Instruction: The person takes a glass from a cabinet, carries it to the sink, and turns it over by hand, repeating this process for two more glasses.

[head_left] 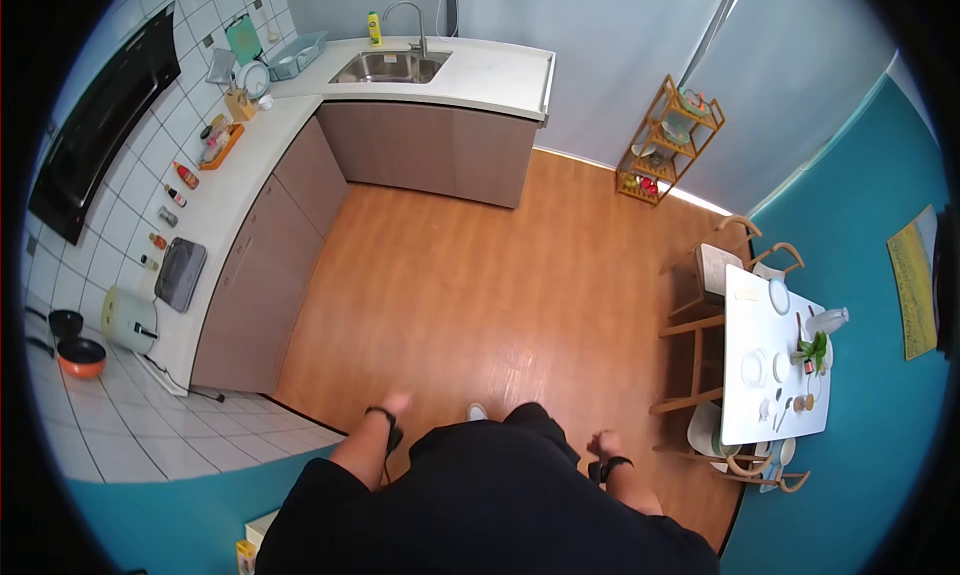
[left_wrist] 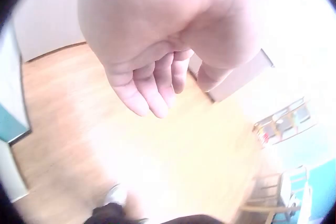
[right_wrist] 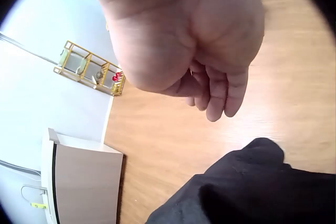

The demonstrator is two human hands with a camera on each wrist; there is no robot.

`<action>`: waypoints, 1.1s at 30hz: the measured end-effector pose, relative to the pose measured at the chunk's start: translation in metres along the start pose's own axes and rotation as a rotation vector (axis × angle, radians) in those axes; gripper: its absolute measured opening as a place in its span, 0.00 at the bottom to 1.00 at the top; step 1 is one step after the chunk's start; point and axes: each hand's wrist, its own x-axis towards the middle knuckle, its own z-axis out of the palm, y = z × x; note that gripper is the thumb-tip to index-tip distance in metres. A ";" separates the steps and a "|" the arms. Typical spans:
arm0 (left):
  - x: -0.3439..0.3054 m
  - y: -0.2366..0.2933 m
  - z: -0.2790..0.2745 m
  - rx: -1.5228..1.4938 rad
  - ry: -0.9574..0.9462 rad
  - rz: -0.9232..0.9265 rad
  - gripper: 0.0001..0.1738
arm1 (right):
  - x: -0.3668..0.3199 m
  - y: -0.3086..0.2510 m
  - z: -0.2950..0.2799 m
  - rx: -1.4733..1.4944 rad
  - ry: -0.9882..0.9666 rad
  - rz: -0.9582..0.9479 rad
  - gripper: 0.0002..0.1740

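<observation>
Over the orange-brown wood-plank floor (head_left: 480, 275), the person's left hand (head_left: 397, 404) and right hand (head_left: 604, 444) hang with nothing in either grip, fingers loosely bent, as the wrist views show from the palm side; a white shoe (head_left: 477, 412) rests on the floor between them in the head view. On the white-topped counter (head_left: 220, 215), a yellow bottle (head_left: 375, 29), any lettering too small to read, stands behind the silver metal sink (head_left: 420, 68), and an orange rectangular tray (head_left: 230, 146), seen only from the head, holds assorted small items.

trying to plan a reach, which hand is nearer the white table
Right. The right hand is on the side toward the white table; the left hand is farther off, across the body.
</observation>
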 end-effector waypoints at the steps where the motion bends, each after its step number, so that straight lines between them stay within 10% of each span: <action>1: 0.030 0.045 -0.020 -0.021 0.035 0.068 0.09 | 0.017 -0.021 0.020 0.112 -0.053 0.017 0.08; 4: 0.037 0.204 -0.069 -0.350 0.163 0.308 0.11 | 0.021 -0.099 0.088 0.095 -0.007 -0.022 0.07; 8: 0.095 0.254 -0.114 -0.386 0.226 0.411 0.12 | 0.091 -0.162 0.150 -0.120 -0.099 0.022 0.05; 13: 0.148 0.117 -0.150 0.007 0.176 -0.118 0.17 | 0.160 -0.263 0.226 -0.355 -0.102 0.125 0.05; 14: 0.137 0.087 -0.164 0.878 -0.011 0.164 0.19 | 0.183 -0.292 0.239 -0.874 -0.347 -0.098 0.05; 15: 0.111 0.088 -0.168 0.979 -0.106 0.095 0.18 | 0.210 -0.315 0.257 -1.384 -0.592 -0.344 0.05; 17: 0.047 0.145 -0.180 0.603 -0.135 -0.180 0.22 | 0.278 -0.352 0.308 -1.383 -0.487 -0.441 0.05; 20: 0.100 -0.005 -0.171 0.816 -0.031 -0.011 0.26 | 0.277 -0.492 0.413 -1.250 -0.514 -0.617 0.04; 22: 0.094 0.040 -0.186 0.736 0.068 -0.018 0.25 | 0.254 -0.582 0.494 -0.603 -0.456 -0.244 0.03; 25: 0.131 0.094 -0.237 0.741 0.132 0.036 0.23 | 0.246 -0.674 0.601 -0.404 -0.519 -0.285 0.02; 33: 0.278 0.155 -0.403 0.755 0.239 0.239 0.18 | 0.181 -0.749 0.773 -0.623 -0.515 -0.322 0.08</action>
